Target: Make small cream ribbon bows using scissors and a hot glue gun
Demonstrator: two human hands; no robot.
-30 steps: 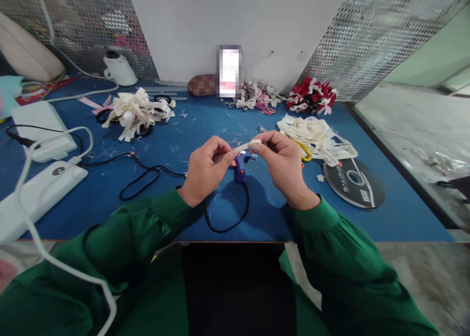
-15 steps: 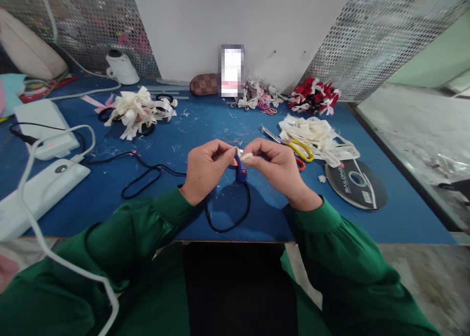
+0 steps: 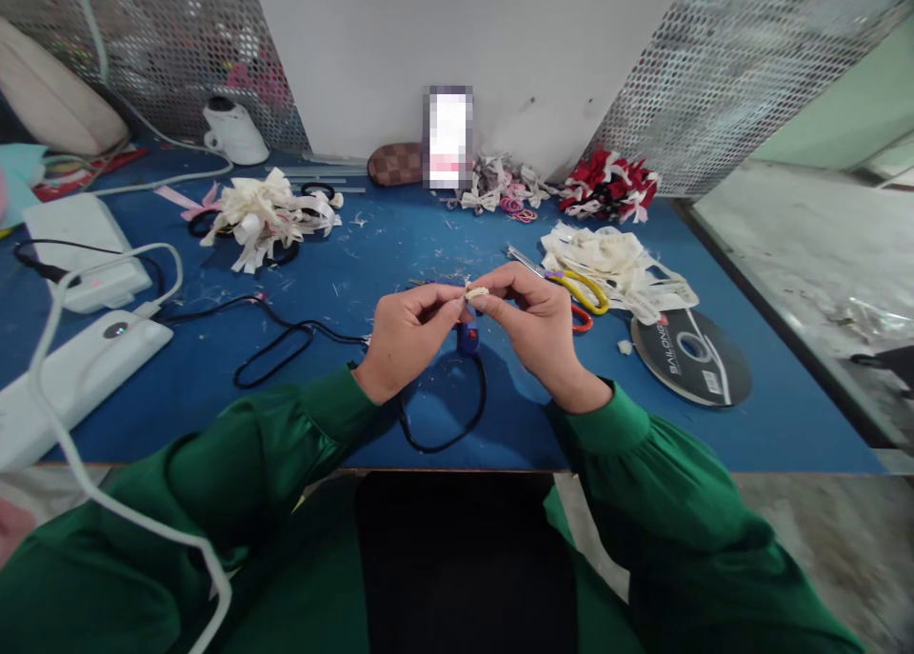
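Cream ribbon is pinched in the left fingers and right fingers.

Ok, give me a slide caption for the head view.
Left hand and right hand pinch a small cream fabric piece near a blue corded tool on the blue table.

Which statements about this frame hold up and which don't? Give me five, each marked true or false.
1) The left hand and right hand both pinch a small cream strip. True.
2) The right hand grips scissors. False: the yellow-handled scissors lie on the table.
3) A dark round reel lies at the table's right side. True.
4) Red ribbons lie at the table's near edge. False: the red-and-white bundle lies toward the far edge.
5) A blue-handled tool shows beneath the hands, its black cord looping nearer the person. True.
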